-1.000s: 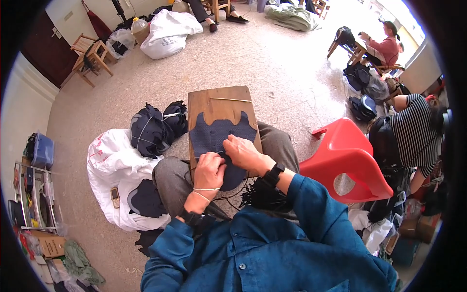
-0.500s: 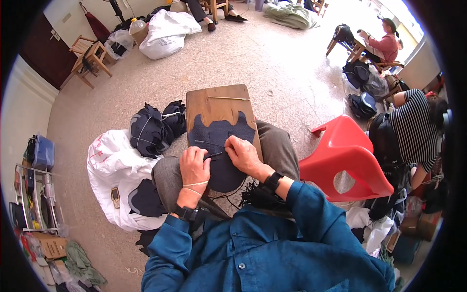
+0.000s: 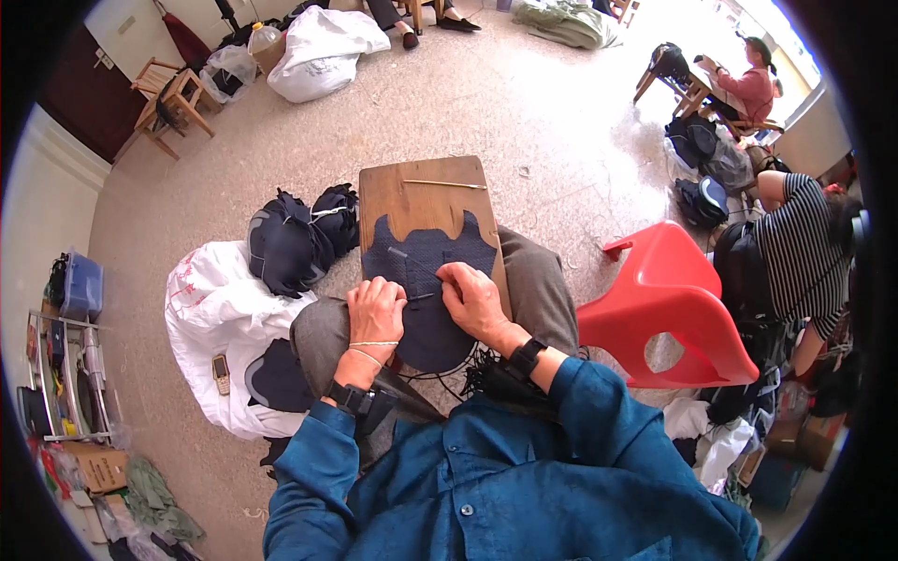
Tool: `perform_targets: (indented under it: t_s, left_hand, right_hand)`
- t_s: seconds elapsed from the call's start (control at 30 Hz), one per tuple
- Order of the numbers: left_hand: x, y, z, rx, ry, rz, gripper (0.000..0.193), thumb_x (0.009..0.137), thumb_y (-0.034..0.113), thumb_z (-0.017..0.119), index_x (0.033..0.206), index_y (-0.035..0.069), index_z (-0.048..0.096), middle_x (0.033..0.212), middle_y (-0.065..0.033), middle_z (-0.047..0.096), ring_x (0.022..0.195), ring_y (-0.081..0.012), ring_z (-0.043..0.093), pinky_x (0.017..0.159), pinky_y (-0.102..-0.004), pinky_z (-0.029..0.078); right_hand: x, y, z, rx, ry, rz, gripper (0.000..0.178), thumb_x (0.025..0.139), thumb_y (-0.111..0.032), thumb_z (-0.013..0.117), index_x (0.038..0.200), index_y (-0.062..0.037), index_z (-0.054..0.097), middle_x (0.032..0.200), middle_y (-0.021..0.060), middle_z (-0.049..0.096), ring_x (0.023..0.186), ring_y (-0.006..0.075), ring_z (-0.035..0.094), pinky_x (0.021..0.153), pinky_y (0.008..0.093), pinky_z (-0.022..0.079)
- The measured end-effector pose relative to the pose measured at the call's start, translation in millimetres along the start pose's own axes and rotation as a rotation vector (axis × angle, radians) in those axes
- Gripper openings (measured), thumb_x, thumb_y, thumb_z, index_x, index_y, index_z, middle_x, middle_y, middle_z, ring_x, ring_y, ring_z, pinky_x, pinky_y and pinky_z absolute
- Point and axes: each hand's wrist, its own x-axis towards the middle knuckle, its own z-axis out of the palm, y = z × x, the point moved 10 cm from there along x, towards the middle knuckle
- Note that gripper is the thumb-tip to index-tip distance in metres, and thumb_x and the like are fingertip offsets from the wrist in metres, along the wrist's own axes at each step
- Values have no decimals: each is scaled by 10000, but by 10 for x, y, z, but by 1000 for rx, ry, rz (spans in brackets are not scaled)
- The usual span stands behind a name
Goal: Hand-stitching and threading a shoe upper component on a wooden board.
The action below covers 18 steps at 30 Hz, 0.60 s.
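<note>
From the dark fabric piece (image 3: 427, 318), a hand could pass toward 12 o'clock across the wooden board (image 3: 385, 192), where only a thin rod (image 3: 444, 184) crosses; dark bundles (image 3: 283, 248) obstruct 10 o'clock, a red plastic chair (image 3: 675, 292) 3 o'clock.

- Floor (image 3: 533, 122): pale and speckled, across most of the frame, with white glare toward the upper right.
- Wall (image 3: 51, 201): off-white, bending down the left rim.
- Door (image 3: 67, 79): dark brown, upper left, with a pale handle (image 3: 103, 58).
- Chair (image 3: 175, 101): light wood, upper left, near the door.
- Rack (image 3: 75, 437): metal, lower left.
- Seat (image 3: 659, 271): red plastic with a rounded hole, right of centre.
- Opening (image 3: 790, 33): upper right, bright with light; window or doorway, unclear.
</note>
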Motion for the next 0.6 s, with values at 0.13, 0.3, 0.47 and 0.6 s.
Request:
perform_targets:
  t_s: [0.13,0.3,0.47,0.6]
  left_hand:
    - [66,27,53,-58,-5,-2,97,830,146,732,877,135,648,890,-46,582,928,-271,577,879,-421,400]
    - [42,-147,62,-322,-31,-110,147,788,139,777,906,123,691,908,-46,631,941,-276,614,910,-422,413]
    - [140,191,32,-173,-32,15,176,770,148,799,916,131,702,948,-44,638,984,-269,612,924,-422,414]
    - [222,236,133,-33,-98,64,115,779,135,780,855,118,695,894,-55,618,934,-285,597,873,-416,413]
  right_hand:
    - [19,-36,-26,8,38,-16,195,913,-41,607,1107,-54,627,965,123,691,890,333,676,778,423,508]
    - [-10,86,-4,130,23,94,304,886,-10,623,1187,-51,605,924,125,675,870,338,671,784,432,529]
    - [-55,121,-10,157,42,108,329,859,-5,639,1183,-45,601,912,127,669,864,342,668,790,440,537]
    - [-72,71,-1,119,64,47,305,879,16,648,1180,-2,605,883,118,656,778,225,664,727,336,551]
